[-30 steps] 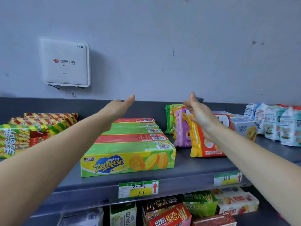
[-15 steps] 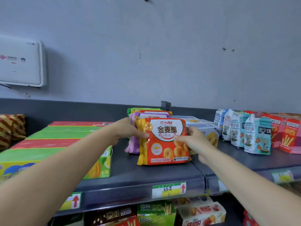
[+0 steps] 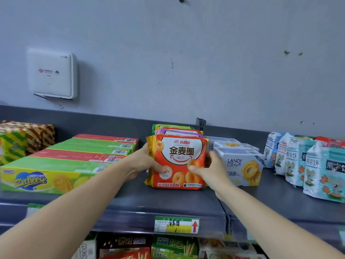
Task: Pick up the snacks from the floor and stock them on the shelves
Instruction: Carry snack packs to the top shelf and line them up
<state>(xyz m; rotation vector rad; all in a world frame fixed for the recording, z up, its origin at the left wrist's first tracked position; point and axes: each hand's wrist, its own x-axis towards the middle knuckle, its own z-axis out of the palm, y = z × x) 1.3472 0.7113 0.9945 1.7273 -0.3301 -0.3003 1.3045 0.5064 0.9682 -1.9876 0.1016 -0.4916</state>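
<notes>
An orange snack bag (image 3: pixel 179 157) with ring biscuits printed on it stands upright on the dark top shelf (image 3: pixel 168 200), at the front of a row of similar purple and green bags (image 3: pixel 173 128). My left hand (image 3: pixel 144 162) grips its left edge, thumb on the front. My right hand (image 3: pixel 207 170) grips its lower right corner, thumb pressed on the front. Both arms reach up from below.
Long green and red Zecheese boxes (image 3: pixel 61 171) lie left of the bag. White Landy Castle boxes (image 3: pixel 240 165) stand right of it, then blue-white bear biscuit bags (image 3: pixel 308 161). Striped packets (image 3: pixel 22 139) sit far left. A white router (image 3: pixel 53 74) hangs on the wall. Lower shelf holds more boxes (image 3: pixel 173 245).
My hands came off the back of the row and closed on the orange bag's two sides. The bag now stands squarer at the front of its row; the view shifted slightly.
</notes>
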